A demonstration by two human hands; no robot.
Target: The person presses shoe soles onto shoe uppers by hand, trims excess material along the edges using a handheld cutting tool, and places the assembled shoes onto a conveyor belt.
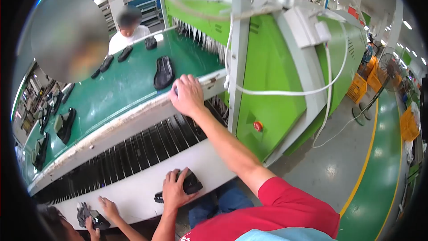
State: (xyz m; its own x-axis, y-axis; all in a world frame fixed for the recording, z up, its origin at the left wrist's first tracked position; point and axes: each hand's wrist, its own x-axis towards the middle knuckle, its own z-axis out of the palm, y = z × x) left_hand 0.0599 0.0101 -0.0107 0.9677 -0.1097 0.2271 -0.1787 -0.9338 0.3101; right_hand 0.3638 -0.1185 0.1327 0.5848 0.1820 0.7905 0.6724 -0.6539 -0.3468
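Note:
My left hand (174, 190) is closed around a black sandal (191, 183) over the white ledge in front of me. Part of that sandal is hidden behind the fingers. My right hand (187, 94) reaches forward to the near rim of the green conveyor belt (127, 78), its fingers curled. A small dark bit shows between thumb and fingers, too little to name. Just beyond that hand, a black shoe sole (164, 72) lies flat on the belt, apart from the fingers.
Several black sandals (66, 125) stand along the belt at left. A green machine (272, 80) with a bristle curtain (200, 38) rises at right. A co-worker's hands (108, 207) work near a dark sandal (91, 216) at lower left. Another person (129, 31) is across the belt.

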